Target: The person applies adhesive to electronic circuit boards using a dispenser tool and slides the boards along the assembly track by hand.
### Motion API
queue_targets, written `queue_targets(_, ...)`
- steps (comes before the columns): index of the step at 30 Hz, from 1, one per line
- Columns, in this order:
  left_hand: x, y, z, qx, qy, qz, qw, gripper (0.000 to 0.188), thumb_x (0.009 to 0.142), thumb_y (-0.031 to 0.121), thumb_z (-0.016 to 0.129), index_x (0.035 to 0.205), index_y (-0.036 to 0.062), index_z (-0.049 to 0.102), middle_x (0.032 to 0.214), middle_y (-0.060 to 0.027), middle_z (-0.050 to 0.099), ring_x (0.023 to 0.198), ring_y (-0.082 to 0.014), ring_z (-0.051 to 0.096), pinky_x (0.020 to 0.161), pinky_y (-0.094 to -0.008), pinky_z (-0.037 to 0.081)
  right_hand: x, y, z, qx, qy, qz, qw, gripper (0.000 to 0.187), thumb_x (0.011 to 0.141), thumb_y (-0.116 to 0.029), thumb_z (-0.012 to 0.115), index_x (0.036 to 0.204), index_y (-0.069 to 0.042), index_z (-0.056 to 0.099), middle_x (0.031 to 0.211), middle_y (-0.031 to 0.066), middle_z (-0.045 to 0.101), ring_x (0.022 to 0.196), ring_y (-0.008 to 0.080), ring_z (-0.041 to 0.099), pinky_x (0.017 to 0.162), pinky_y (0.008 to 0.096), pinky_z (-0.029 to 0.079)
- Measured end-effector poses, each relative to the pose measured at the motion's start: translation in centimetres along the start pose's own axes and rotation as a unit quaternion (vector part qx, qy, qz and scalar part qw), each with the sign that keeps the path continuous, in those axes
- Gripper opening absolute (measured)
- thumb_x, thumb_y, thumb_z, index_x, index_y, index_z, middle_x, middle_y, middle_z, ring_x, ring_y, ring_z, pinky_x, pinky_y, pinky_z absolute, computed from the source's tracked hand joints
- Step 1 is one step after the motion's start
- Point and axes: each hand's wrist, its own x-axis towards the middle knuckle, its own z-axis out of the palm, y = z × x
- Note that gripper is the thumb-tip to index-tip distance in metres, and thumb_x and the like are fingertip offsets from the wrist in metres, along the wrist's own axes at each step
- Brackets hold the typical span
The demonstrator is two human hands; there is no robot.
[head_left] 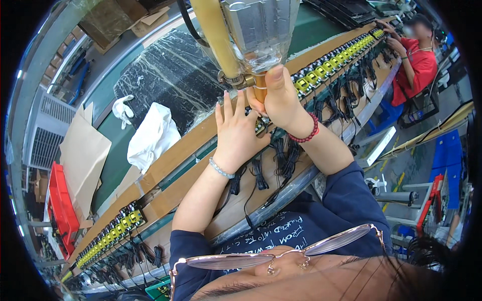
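A metal housing (258,27) wrapped in clear plastic hangs in front of me, with a thick yellowish hose (213,32) beside it and a metal clamp (232,79) at its lower end. Below it sticks out an amber cylindrical handle (260,89). My right hand (282,103) is wrapped round this handle, thumb up. Close by on the left is my left hand (237,131), its fingers stretched out and apart, over the row of small circuit boards. One board (261,125) shows partly between the hands; the rest of it is hidden.
Circuit boards with yellow parts (329,66) line a rail to the right; more boards (113,230) stand lower left. Black cable bundles (288,155) hang along the near edge. White cloth (154,136), a glove (123,111) and a black sheet (165,80) lie beyond. A person in red (420,65) works far right.
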Motion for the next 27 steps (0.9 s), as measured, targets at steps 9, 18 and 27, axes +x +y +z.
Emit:
queue_targets(9,0.1,0.0,0.0,0.003,0.005,0.005,1.000,0.053,0.062,0.033,0.073,0.107,0.0070,0.063,0.138,-0.0246,0.036,0.132,-0.0458,0.024,0.107,-0.0579,0.018,0.1,-0.4,0.1,-0.003,-0.007,-0.019,1.000,0.063,0.087,-0.063,0.042,0.090,-0.001,0.051,0.066,-0.0025,0.042,0.050,0.0031,0.036,0.044,0.0189,0.030)
queue_targets(18,1.2,1.7,0.3,0.030,0.020,-0.011,0.999,0.060,0.066,0.038,0.072,0.116,0.0072,0.059,0.129,-0.0202,0.045,0.131,-0.0433,0.028,0.106,-0.0583,0.018,0.6,-1.4,-2.3,0.027,0.004,-0.006,1.000,0.060,0.086,-0.062,0.043,0.084,-0.002,0.049,0.064,-0.0010,0.045,0.047,0.0049,0.039,0.042,0.0192,0.032)
queue_targets(27,2.5,2.8,2.5,0.020,0.080,-0.006,0.997,0.051,0.070,0.038,0.068,0.110,0.0059,0.063,0.122,-0.0206,0.051,0.128,-0.0448,0.032,0.103,-0.0615,0.019,0.7,0.6,-3.7,-0.016,0.057,-0.030,0.998,0.061,0.086,-0.063,0.044,0.076,-0.003,0.046,0.061,-0.0016,0.041,0.048,0.0051,0.038,0.042,0.0204,0.031)
